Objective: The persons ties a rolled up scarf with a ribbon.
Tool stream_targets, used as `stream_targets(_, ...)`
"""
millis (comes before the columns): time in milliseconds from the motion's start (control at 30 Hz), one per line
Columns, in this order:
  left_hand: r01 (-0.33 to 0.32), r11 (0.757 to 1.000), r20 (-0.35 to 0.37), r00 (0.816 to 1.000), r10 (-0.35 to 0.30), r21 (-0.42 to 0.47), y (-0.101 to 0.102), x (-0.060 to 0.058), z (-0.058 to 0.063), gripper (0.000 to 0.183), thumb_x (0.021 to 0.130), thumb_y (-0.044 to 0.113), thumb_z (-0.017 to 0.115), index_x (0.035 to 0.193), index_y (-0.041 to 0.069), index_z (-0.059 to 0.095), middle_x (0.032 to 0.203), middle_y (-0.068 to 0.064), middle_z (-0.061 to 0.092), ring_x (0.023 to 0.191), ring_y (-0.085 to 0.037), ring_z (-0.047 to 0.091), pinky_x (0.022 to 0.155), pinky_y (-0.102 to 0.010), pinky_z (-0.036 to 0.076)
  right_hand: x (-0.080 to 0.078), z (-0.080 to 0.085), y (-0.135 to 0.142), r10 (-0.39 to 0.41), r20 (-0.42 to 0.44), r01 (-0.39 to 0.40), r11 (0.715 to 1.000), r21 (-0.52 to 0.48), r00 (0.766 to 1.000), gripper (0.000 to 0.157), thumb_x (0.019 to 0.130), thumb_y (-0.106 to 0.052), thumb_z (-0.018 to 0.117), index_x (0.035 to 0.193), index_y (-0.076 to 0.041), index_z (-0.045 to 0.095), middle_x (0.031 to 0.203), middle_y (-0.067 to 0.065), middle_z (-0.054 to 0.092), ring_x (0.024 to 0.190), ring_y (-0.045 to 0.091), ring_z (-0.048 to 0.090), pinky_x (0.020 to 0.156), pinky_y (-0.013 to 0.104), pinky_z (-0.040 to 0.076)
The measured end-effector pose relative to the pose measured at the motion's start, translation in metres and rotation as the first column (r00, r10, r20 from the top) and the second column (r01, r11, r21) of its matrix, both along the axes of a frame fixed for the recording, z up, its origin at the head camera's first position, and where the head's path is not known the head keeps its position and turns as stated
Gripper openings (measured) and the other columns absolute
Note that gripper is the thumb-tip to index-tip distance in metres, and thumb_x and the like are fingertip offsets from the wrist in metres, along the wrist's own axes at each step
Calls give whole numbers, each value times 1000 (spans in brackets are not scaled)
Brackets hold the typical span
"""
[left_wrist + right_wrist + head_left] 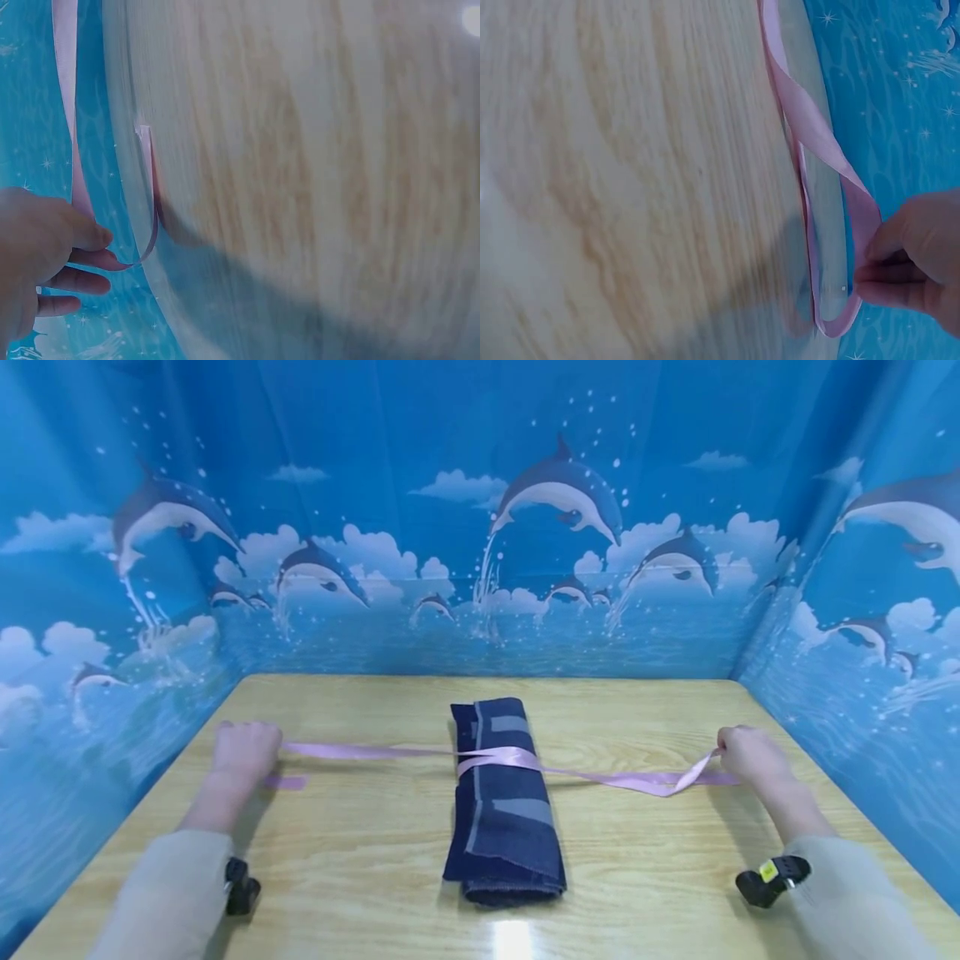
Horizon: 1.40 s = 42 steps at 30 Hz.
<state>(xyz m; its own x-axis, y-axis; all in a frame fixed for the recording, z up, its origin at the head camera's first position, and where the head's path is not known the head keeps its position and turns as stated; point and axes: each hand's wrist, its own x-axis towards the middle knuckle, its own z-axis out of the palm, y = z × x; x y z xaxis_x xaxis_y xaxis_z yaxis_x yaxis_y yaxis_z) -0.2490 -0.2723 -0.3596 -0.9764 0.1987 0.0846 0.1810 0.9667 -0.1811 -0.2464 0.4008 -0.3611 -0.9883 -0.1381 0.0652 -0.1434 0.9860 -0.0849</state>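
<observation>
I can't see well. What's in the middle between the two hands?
In the head view, a rolled dark blue cloth lies between the left hand and right hand, with the pink ribbon around it.

The head view looks forward and down over the table (360,860). Both wrist views sit close, sharing its wood and the ribbon (375,750)

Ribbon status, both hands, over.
Left hand and right hand each pinch a ribbon end, pulled apart. Ribbon crossed over rolled denim at table centre. Nothing in the way.
</observation>
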Motion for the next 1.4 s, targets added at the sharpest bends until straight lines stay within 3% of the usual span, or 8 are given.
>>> stream_targets(167, 5, 1000, -2, 1000, -5, -26, 2, 0, -2, 16, 68, -3, 61, 60, 8, 53, 60, -6, 54, 56, -24, 53, 63, -47, 46, -5, -7, -4, -29, 67, 30, 1000, -3, 997, 18, 81, -13, 66, 76, 3, 59, 73, 17, 60, 70, 37, 57, 64, 49, 47)
stream_targets(400, 2, 1000, 20, 1000, -2, -28, 1, -1, -10, 18, 77, -1, 60, 63, 8, 54, 62, -6, 56, 58, -25, 54, 68, -51, 46, -7, -12, -4, -80, 135, 81, 997, -7, 988, 19, 84, -15, 62, 75, 2, 59, 75, 17, 61, 72, 36, 58, 66, 50, 47)
stream_targets(567, 2, 999, 7, 1000, -2, -32, 2, -3, -15, 20, 80, -1, 58, 62, 9, 54, 63, -6, 56, 58, -25, 55, 66, -50, 46, -7, -12, -6, -72, 127, 71, 997, 7, 989, 21, 85, -16, 61, 72, 1, 60, 73, 16, 62, 71, 37, 59, 67, 51, 48)
stream_targets(800, 2, 1000, 6, 1000, -2, -26, 3, -2, -13, 19, 80, 0, 58, 63, 8, 54, 63, -6, 55, 58, -24, 54, 65, -48, 46, -7, -13, -7, -53, 134, 53, 999, 1, 990, 23, 85, -17, 61, 72, 2, 60, 70, 14, 61, 69, 35, 59, 67, 50, 48)
stream_targets(1000, -2, 1000, 15, 1000, 2, -11, 6, -3, -10, 18, 79, 0, 56, 64, 9, 55, 64, -6, 57, 59, -25, 55, 66, -50, 45, -7, -11, -9, -28, 126, 32, 999, -27, 992, 31, 89, -21, 50, 68, 1, 57, 66, 12, 58, 63, 29, 56, 65, 48, 47)
stream_targets(1267, -21, 1000, 54, 998, 20, 14, 10, -6, -5, 12, 75, 2, 61, 65, 7, 55, 64, -7, 56, 60, -25, 54, 68, -51, 44, -4, 2, -22, -46, 111, 47, 999, -7, 993, 43, 93, -25, 47, 93, 16, 59, 90, 32, 61, 88, 50, 56, 76, 56, 46)
stream_targets(1400, -66, 997, 89, 994, 63, 33, 15, -8, -3, 9, 74, 4, 62, 66, 7, 57, 67, -9, 59, 62, -27, 55, 72, -54, 43, -2, 7, -26, -49, 99, 48, 999, 10, 994, 43, 93, -25, 49, 102, 16, 58, 98, 34, 59, 94, 51, 54, 76, 56, 46)
